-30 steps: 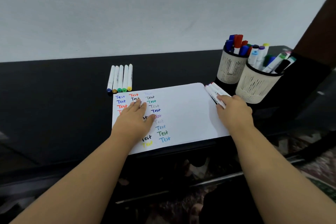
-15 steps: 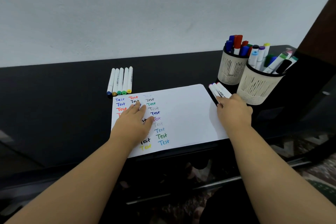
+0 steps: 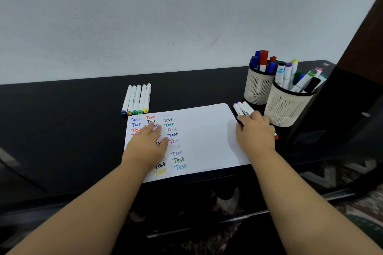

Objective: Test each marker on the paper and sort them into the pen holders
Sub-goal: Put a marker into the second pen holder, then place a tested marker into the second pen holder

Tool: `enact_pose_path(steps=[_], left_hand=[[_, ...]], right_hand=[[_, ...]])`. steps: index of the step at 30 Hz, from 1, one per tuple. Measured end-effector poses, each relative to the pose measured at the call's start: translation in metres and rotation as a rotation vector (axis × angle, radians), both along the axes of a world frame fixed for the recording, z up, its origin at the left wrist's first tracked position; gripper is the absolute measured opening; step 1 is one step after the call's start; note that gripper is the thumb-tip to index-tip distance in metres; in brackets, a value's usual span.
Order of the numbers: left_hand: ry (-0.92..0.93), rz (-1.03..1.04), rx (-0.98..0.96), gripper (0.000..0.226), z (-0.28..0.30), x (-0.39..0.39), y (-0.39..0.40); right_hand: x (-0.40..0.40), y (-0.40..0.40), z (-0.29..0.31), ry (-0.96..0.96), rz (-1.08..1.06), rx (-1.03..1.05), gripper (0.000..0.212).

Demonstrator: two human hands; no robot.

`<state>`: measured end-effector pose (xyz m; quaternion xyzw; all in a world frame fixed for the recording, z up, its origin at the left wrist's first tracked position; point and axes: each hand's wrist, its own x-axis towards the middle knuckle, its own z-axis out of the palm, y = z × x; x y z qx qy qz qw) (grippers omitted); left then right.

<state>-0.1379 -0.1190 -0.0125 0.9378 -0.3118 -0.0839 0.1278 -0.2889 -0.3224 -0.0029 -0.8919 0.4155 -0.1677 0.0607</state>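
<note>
A white paper sheet [image 3: 207, 134] lies on the black table, with columns of coloured "Test" words on its left half. My left hand [image 3: 148, 145] rests flat on those words, fingers straight. Three white markers [image 3: 242, 107] lie just off the paper's right edge. My right hand [image 3: 256, 132] covers their near ends with fingers curled down onto them. A red marker end [image 3: 276, 136] pokes out beside that hand. Two cream mesh pen holders, the rear holder [image 3: 257, 87] and the front holder [image 3: 286, 105], stand right of the markers, both holding several markers.
Several white markers [image 3: 137, 99] with coloured caps lie side by side behind the paper's left corner. A pale wall rises right behind the table. A dark brown upright [image 3: 360, 47] stands at the far right. The paper's near edge overhangs the table front.
Both hands stay about where they were, left on the paper, right on the markers. A red marker end now shows at the right hand's outer side.
</note>
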Motion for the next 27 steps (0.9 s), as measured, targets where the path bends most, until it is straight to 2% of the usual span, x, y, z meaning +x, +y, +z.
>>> enact_pose_path(steps=[9,18,23,27], left_hand=[[0.009,0.087,0.000,0.058,0.001,0.000,0.002],[0.026,0.074,-0.001,0.060,0.001,0.004,0.001],[0.003,0.061,-0.029,0.060,-0.003,0.008,0.002],[-0.001,0.055,-0.054,0.060,-0.006,0.010,0.001]], right_hand=[[0.029,0.017,0.001,0.068,0.172,-0.041,0.033],[0.103,0.020,0.026,0.118,0.476,-0.012,0.037],[0.166,0.023,0.041,0.284,0.721,-0.005,0.048],[0.207,0.033,0.032,0.409,0.901,-0.151,0.062]])
